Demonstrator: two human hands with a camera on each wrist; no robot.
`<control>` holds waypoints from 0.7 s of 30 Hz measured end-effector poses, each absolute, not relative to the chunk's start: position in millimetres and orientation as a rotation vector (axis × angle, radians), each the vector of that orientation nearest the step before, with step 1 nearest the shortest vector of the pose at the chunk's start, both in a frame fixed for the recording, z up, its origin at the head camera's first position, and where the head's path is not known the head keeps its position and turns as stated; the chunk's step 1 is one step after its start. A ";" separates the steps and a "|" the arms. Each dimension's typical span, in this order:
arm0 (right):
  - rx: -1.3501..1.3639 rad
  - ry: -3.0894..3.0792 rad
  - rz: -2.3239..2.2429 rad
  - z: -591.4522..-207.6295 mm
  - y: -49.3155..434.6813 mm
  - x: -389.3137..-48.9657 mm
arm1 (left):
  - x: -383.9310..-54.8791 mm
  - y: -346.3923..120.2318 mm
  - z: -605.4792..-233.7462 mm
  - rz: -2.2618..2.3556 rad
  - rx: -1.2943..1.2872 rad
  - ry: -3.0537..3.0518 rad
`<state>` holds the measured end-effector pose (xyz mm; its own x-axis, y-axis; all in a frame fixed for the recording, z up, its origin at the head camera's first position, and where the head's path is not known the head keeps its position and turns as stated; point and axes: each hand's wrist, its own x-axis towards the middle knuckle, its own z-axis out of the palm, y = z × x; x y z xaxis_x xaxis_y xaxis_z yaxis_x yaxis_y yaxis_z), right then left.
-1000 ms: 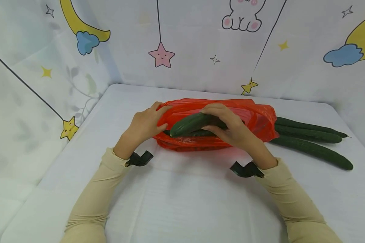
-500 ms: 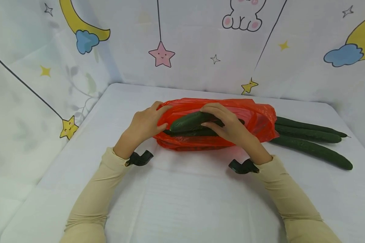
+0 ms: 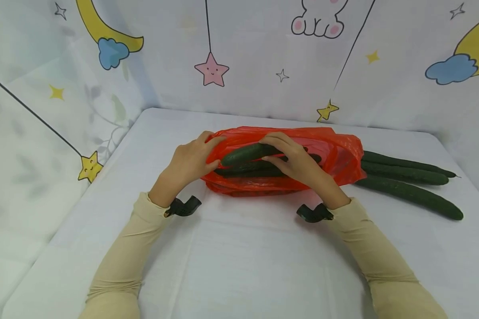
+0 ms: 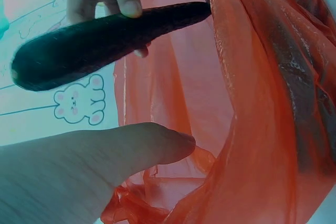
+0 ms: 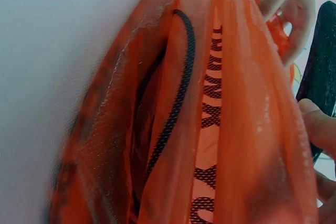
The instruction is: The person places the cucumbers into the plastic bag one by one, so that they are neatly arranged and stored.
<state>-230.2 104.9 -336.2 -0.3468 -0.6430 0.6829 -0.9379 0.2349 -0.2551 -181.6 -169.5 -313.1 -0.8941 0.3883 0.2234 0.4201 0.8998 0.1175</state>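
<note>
My right hand [image 3: 291, 158] grips a dark green cucumber [image 3: 247, 153] over the mouth of a red plastic bag [image 3: 335, 155]. Its blunt end points left, towards my left hand [image 3: 190, 159]. Below it, more cucumber [image 3: 259, 167] shows lying inside the bag. The left hand holds the bag's left edge, fingers spread and curled. From the left wrist, the left thumb [image 4: 152, 142] lies at the bag's opening, with the held cucumber [image 4: 89, 51] across it. In the right wrist view, the bag's printed side [image 5: 210, 108] fills the middle and the right thumb [image 5: 320, 124] presses the cucumber.
To the right of the bag, several loose cucumbers [image 3: 415, 192] lie side by side on the white table [image 3: 255, 257], partly hidden by the bag. Dark strap pieces [image 3: 315, 213] stick out from both wrists. A patterned cloth backdrop [image 3: 255, 53] stands behind the table.
My right hand has moved slightly left and away from me, lowering the cucumber's free end towards the bag. More of the bag's contents now shows below it. My left hand has stayed in place.
</note>
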 end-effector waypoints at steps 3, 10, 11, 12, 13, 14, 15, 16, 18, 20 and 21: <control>1.429 -2.124 0.852 -335.8 103.4 -232.1 | -181.1 -169.7 -311.6 -0.248 -0.616 -2.873; 1.357 -2.257 0.703 -333.5 98.9 -232.9 | -178.9 -169.4 -309.3 -0.265 -0.623 -2.869; 1.349 -2.280 0.687 -333.7 98.5 -232.7 | -178.6 -169.2 -309.0 -0.267 -0.623 -2.870; 1.337 -2.306 0.669 -334.0 98.0 -232.6 | -178.4 -169.0 -308.6 -0.270 -0.623 -2.872; 1.327 -2.333 0.654 -334.2 97.3 -232.4 | -178.1 -168.6 -308.2 -0.269 -0.622 -2.876; 1.317 -2.361 0.643 -334.7 96.7 -232.3 | -178.0 -168.4 -308.0 -0.271 -0.623 -2.880; 1.314 -2.382 0.631 -335.1 95.9 -232.6 | -178.1 -168.3 -307.9 -0.269 -0.624 -2.883; 1.312 -2.402 0.619 -335.3 94.9 -232.7 | -177.9 -168.0 -307.6 -0.269 -0.624 -2.888; 1.313 -2.433 0.598 -334.9 92.4 -233.2 | -177.7 -167.8 -307.1 -0.265 -0.625 -2.900; 1.324 -2.454 0.583 -334.2 89.6 -234.4 | -177.7 -168.0 -306.9 -0.257 -0.622 -2.912; 1.327 -2.466 0.575 -333.5 88.4 -234.9 | -177.4 -168.1 -306.4 -0.255 -0.618 -2.916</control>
